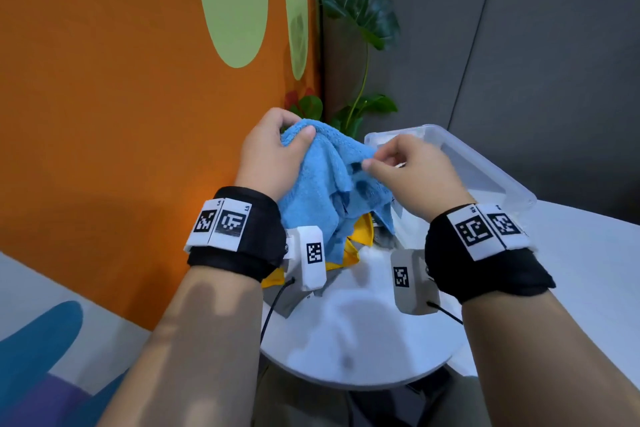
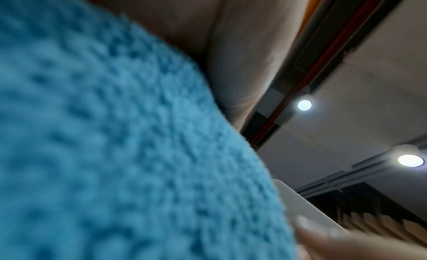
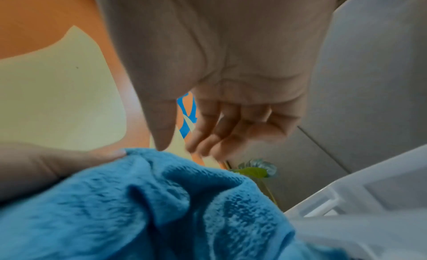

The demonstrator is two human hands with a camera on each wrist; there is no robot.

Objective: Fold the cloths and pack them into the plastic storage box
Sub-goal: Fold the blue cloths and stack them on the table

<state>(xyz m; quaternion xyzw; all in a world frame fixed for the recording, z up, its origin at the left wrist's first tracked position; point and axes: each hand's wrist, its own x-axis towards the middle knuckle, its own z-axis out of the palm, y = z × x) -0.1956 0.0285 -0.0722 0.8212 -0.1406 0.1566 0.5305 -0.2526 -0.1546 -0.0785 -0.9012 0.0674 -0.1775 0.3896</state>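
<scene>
A fluffy blue cloth (image 1: pixel 322 184) hangs bunched above the table, and my left hand (image 1: pixel 298 128) grips its top, thumb pressed on the front. In the left wrist view the blue cloth (image 2: pixel 115 154) fills most of the picture. My right hand (image 1: pixel 375 158) is at the cloth's right fold. In the right wrist view its thumb tip touches the blue cloth (image 3: pixel 150 200) while its fingers (image 3: pixel 208 136) hang loose and blurred, clear of the fabric. The clear plastic storage box (image 1: pixel 491 170) stands just right of the hands, its rim (image 3: pixel 369 191) close by.
A yellow cloth (image 1: pixel 360 243) and a grey cloth (image 1: pixel 287 302) lie under the blue one on the round white table (image 1: pixel 363 350). An orange wall (image 1: pixel 121 114) stands to the left. A leafy plant (image 1: pixel 363 21) stands in the corner behind.
</scene>
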